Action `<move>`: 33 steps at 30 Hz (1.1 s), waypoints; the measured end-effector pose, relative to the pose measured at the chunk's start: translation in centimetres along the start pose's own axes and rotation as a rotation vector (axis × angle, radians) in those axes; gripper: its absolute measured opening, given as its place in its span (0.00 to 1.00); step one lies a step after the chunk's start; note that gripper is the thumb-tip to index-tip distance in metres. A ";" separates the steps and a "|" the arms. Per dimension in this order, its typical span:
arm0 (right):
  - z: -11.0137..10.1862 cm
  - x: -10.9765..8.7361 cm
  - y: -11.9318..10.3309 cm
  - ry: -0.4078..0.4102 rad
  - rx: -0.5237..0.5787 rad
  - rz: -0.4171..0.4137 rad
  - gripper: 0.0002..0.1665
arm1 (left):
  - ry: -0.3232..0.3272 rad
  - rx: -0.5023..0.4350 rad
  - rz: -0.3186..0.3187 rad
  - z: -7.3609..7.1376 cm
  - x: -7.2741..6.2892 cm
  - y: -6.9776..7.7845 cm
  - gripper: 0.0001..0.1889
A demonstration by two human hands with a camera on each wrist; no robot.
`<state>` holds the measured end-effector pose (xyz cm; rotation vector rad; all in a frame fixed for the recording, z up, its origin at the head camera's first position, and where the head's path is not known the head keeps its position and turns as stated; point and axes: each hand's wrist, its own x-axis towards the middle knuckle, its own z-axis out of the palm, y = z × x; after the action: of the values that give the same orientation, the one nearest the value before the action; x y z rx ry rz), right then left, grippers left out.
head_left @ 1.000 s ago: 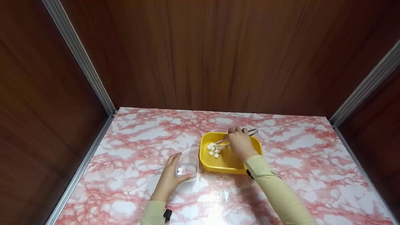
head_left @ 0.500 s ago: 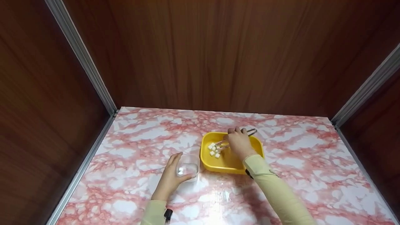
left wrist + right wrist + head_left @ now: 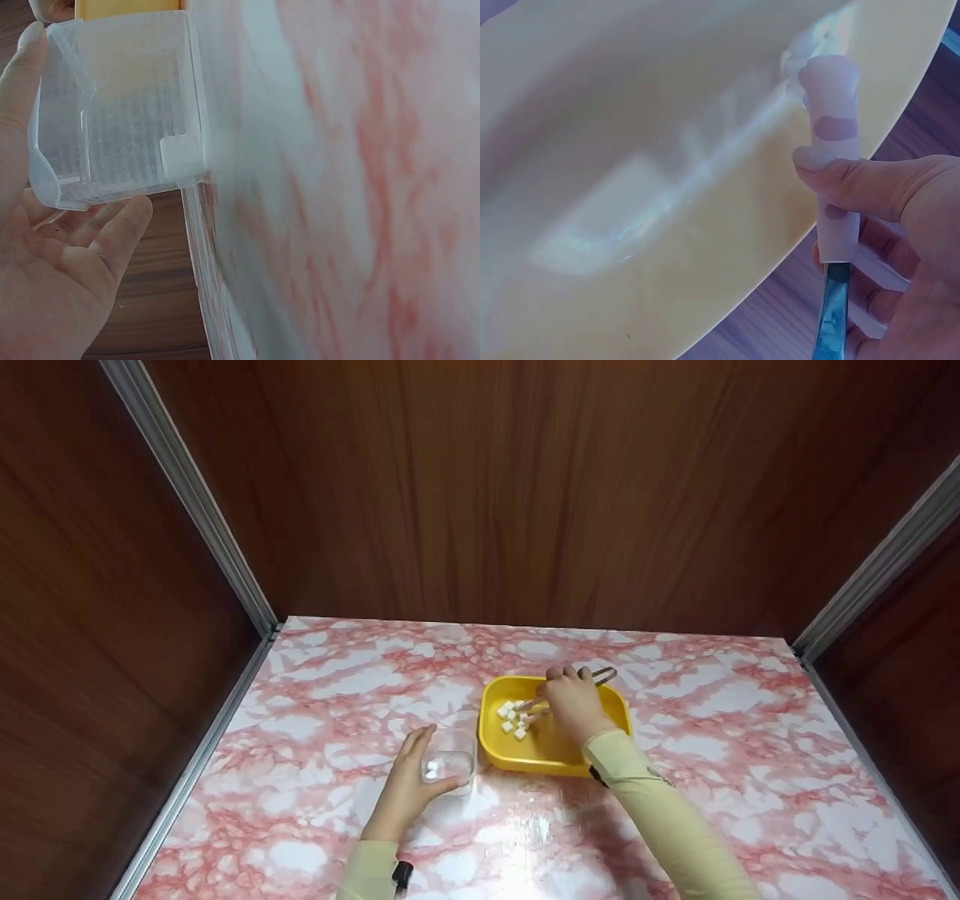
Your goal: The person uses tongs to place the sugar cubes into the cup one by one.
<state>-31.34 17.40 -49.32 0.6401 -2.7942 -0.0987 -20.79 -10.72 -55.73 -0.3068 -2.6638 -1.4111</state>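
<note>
My right hand [image 3: 576, 706] grips a pair of tongs [image 3: 604, 676] over the yellow basin [image 3: 555, 769]. The tongs have a metal bend and pale pink arms with darker spots; in the right wrist view the thumb presses on one pink arm [image 3: 834, 101]. Their tips are down among several small white cubes [image 3: 512, 720] at the basin's left side. To the left, my left hand [image 3: 411, 784] holds a clear plastic container [image 3: 127, 112], thumb on one side and fingers on the other. A few white cubes [image 3: 432, 769] lie at its bottom.
The container stands just left of the basin on a red-and-white marbled tabletop [image 3: 360, 660]. Brown wood-grain panels [image 3: 480, 495] close off the back and both sides, with grey metal strips [image 3: 202, 502] at the corners.
</note>
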 end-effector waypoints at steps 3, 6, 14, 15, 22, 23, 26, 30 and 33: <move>0.0 0.0 0.0 0.013 -0.009 -0.004 0.13 | 0.002 0.011 -0.002 0.0 0.0 0.0 0.54; 0.1 0.1 0.0 0.019 -0.011 -0.004 0.12 | 0.004 0.011 -0.002 0.0 0.0 0.0 0.54; 0.2 0.2 -0.1 0.005 0.002 0.009 0.09 | 0.006 0.011 -0.001 0.0 0.0 -0.1 0.53; 0.2 0.2 -0.1 0.009 -0.002 0.010 0.09 | 0.008 0.014 0.001 0.0 0.0 -0.1 0.53; 0.1 0.4 -0.2 0.015 -0.010 0.016 0.10 | 0.015 0.006 0.010 0.0 0.1 -0.1 0.53; 0.2 0.4 -0.2 0.014 -0.012 0.017 0.10 | 0.013 0.005 0.010 0.0 0.1 -0.1 0.53; 0.2 0.5 -0.2 0.008 -0.012 0.021 0.10 | 0.013 0.006 0.015 0.0 0.2 -0.1 0.53; 0.4 0.5 -0.2 0.013 -0.012 0.027 0.07 | 0.017 0.013 0.027 0.0 0.2 -0.1 0.53; 0.6 0.5 -0.2 0.007 -0.015 0.030 0.05 | 0.019 0.016 0.036 0.0 0.1 -0.1 0.52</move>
<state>-31.92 17.03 -49.80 0.5941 -2.7920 -0.1105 -20.92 -10.75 -55.75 -0.3357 -2.6393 -1.3752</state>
